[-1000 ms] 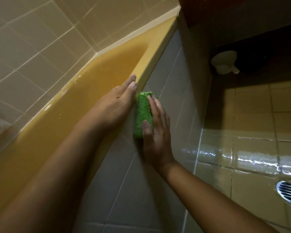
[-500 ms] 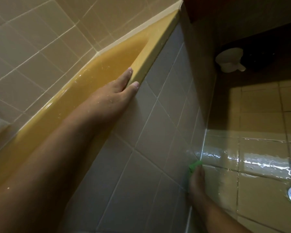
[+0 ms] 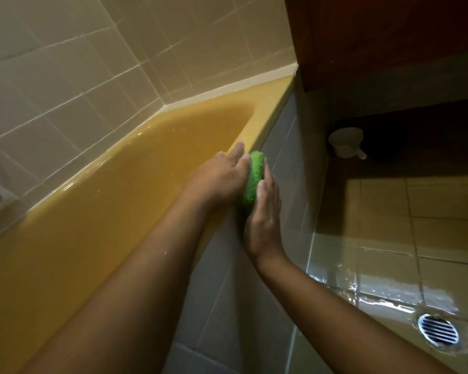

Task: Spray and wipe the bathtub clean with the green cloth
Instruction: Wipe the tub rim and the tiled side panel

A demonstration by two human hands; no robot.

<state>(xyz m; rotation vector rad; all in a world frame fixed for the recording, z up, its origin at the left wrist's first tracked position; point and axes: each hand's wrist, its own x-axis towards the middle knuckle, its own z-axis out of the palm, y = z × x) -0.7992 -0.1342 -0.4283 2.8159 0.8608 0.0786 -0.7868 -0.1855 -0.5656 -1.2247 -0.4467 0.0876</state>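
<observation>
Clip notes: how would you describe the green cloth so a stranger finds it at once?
Follow the near rim of the yellow bathtub to where the two hands meet. The green cloth is pressed against the grey tiled panel right at that rim's edge by the right hand, beside the left hand. It is the only bright green thing among yellow, beige and grey surfaces.

Part of the green cloth is hidden between the left hand and right hand, the bathtub runs off the left edge, and the shadowed white object is unidentifiable.
</observation>
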